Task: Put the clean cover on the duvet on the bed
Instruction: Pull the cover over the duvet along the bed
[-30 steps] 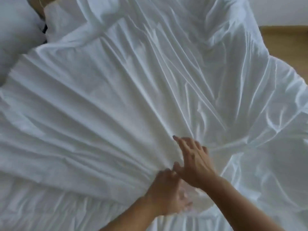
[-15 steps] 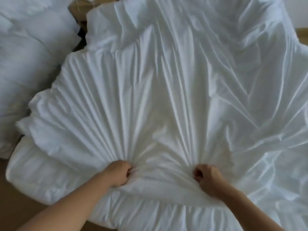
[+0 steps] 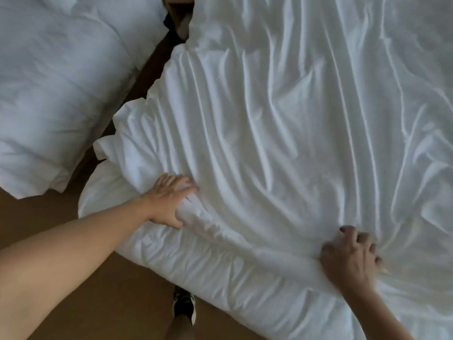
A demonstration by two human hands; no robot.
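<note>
Firmly, left hand [image 3: 171, 200] and right hand [image 3: 350, 258] clutch the cover [image 3: 294, 119]; white bedding [image 3: 61, 82] lies alongside, shoe [image 3: 183, 305] below.

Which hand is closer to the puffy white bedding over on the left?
Left. The left hand grips the cover at its bunched edge, a short way right of the bedding; the right hand grips the cover much farther right.

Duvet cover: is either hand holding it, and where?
Both hands grip the cover along its bunched near edge: left hand near the left end, right hand farther along.
</note>
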